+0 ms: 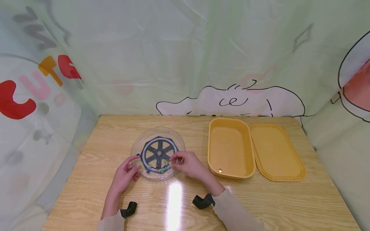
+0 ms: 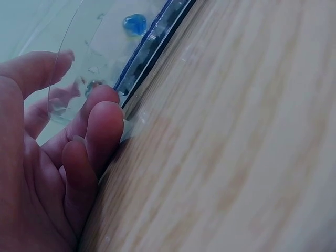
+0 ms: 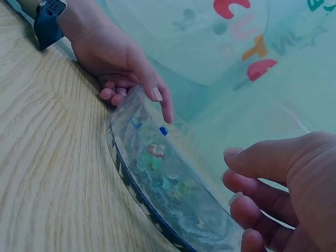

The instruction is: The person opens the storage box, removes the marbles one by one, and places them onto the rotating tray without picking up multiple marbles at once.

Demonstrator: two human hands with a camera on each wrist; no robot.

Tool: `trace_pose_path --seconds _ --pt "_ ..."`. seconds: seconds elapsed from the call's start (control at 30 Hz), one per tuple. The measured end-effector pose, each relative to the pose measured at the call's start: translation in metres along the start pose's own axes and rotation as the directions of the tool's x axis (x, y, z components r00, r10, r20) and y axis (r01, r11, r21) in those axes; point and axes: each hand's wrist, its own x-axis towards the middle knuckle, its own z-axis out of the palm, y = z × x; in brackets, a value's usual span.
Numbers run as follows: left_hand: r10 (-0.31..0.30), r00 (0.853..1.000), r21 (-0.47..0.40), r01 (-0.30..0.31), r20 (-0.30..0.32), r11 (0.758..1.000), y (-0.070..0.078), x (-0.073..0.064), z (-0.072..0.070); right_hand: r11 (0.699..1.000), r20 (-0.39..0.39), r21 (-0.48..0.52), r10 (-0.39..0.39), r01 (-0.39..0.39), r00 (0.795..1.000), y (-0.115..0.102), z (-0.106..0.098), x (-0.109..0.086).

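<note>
A clear round dish (image 1: 158,129) sits on the table at left of centre, with a dark spoked wheel shape (image 1: 159,153) showing at its bottom. Several small glass marbles in blue, green and red lie along its near side, among them a blue marble (image 2: 135,24). My left hand (image 1: 125,177) grips the dish's left rim, the clear wall passing between its fingers. Over the near right side of the dish, my right hand (image 1: 189,164) has its bent fingers close to yellow-green marbles. In the right wrist view, a gap shows between thumb and fingertips, with nothing visible in it.
To the right stands a deep yellow tub (image 1: 210,144) with one small shiny piece (image 1: 220,170) at its near end. Its flat yellow lid (image 1: 278,152) lies just beside it. A printed curtain (image 1: 179,57) hangs behind the wooden table (image 1: 150,205).
</note>
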Motion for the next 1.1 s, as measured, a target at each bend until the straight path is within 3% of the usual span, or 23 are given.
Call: trace_pose_path --seconds 0.53,0.77,0.87,1.1 --pt "-0.01 1.0 -0.001 0.01 0.013 1.0 0.001 0.001 -0.001 1.0 -0.014 0.022 -0.02 0.02 1.0 0.001 -0.007 0.0" --pt "-0.014 0.999 -0.029 0.015 0.03 0.999 0.034 -0.011 0.002 0.999 -0.013 0.031 -0.007 0.008 1.0 -0.006 -0.024 -0.005" --pt "-0.022 0.999 -0.024 0.023 0.027 0.999 0.031 -0.009 0.002 1.0 -0.026 0.016 0.01 -0.01 1.0 -0.01 -0.034 -0.007" --pt "-0.021 1.0 -0.013 0.022 0.013 1.0 0.006 -0.001 0.0 0.999 -0.06 -0.035 0.029 -0.031 0.998 -0.01 -0.064 -0.014"
